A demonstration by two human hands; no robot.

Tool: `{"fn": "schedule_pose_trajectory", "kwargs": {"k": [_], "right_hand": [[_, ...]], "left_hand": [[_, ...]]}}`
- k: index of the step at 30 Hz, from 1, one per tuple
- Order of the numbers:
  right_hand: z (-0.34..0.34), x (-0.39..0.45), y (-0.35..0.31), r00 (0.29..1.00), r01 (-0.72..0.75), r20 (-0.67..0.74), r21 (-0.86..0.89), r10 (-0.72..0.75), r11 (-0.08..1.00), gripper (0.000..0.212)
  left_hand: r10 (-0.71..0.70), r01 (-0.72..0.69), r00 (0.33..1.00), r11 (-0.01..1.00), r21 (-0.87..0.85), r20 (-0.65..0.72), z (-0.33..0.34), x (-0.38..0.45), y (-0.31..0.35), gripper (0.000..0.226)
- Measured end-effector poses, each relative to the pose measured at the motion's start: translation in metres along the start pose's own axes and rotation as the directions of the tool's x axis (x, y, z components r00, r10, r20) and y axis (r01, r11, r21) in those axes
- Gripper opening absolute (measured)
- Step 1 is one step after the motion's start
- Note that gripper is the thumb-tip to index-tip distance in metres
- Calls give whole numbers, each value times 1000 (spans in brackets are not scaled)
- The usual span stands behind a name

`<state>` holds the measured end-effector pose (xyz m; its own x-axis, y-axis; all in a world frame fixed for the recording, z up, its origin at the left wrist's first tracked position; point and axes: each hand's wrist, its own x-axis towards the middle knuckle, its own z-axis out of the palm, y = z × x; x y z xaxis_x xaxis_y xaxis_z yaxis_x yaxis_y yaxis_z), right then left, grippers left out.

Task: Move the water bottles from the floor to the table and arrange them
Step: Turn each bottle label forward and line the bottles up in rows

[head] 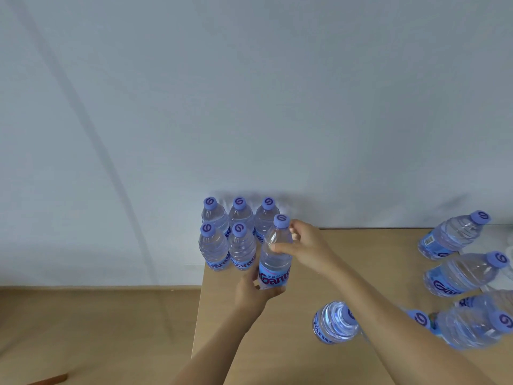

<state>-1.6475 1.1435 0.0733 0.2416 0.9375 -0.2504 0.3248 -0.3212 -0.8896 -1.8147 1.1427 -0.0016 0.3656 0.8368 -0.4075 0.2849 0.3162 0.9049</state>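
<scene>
Both hands, left hand [255, 293] at base, right hand [305, 245] at neck, gripping water-filled bottle [274, 262], beside five bottles [222, 237] at tabletop [361, 254] far-left corner, bare wood rightward

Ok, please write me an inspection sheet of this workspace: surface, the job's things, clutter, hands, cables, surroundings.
Surface: wooden table, its left edge in view.
Job's things: five upright bottles grouped at the far left corner; a sixth bottle held upright beside them; loose bottles at the right, one near bottle in front.
Clutter: nothing seen.
Hands: left hand grips the sixth bottle's base; right hand holds its upper part.
Cables: nothing seen.
Surroundings: pale wall, wooden floor.
</scene>
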Motion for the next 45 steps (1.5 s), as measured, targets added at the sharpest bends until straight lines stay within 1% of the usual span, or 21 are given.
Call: {"fn": "schedule_pose_trajectory", "kwargs": {"k": [3,5,9,12,14,21,23,27,31,34,36,38,40,43,45], "right_hand": [[3,4,9,997,-29,76,-27,31,999,47],[4,7,11,993,-45,109,-40,49,998,48],[6,14,15,989,-50,135,-79,60,996,45],[9,21,22,987,-66,141,-107,81,992,52],[10,25,27,986,-70,142,-120,87,990,56],[13,32,34,991,-18,129,-129,35,991,41],[15,33,36,991,-4,131,-134,22,991,41],[17,36,42,993,15,115,-131,0,991,40],[16,38,41,991,36,129,-123,-20,992,40],[14,39,40,991,48,126,-124,-33,991,39],[13,40,41,992,58,116,-125,-43,990,40],[13,42,40,992,100,87,-158,-87,982,42],[14,44,42,987,155,69,-201,-144,967,45],[13,45,43,986,162,78,-213,-149,963,46],[13,44,44,987,157,75,-202,-144,967,45]], "left_hand": [[-20,22,999,999,29,-39,1,10,-9,61],[-32,36,998,997,62,-50,2,17,-14,62],[-64,74,992,993,96,-107,6,29,-19,63],[-77,93,987,989,111,-140,13,36,-21,56],[-93,116,978,986,116,-186,18,39,-21,54],[-107,162,937,977,139,-334,38,54,-33,52],[-112,175,920,975,137,-377,43,57,-34,49],[-166,216,873,975,60,-458,51,60,-31,44],[-230,265,845,964,4,-483,55,66,-30,35],[-288,296,811,953,-69,-509,58,72,-25,31],[-328,321,786,941,-108,-524,60,76,-20,26],[-360,339,767,930,-141,-532,62,80,-16,24],[-379,340,753,924,-175,-537,64,82,-14,24],[-394,343,748,918,-197,-535,65,82,-14,24],[-394,338,755,919,-205,-524,65,81,-14,27]]}}
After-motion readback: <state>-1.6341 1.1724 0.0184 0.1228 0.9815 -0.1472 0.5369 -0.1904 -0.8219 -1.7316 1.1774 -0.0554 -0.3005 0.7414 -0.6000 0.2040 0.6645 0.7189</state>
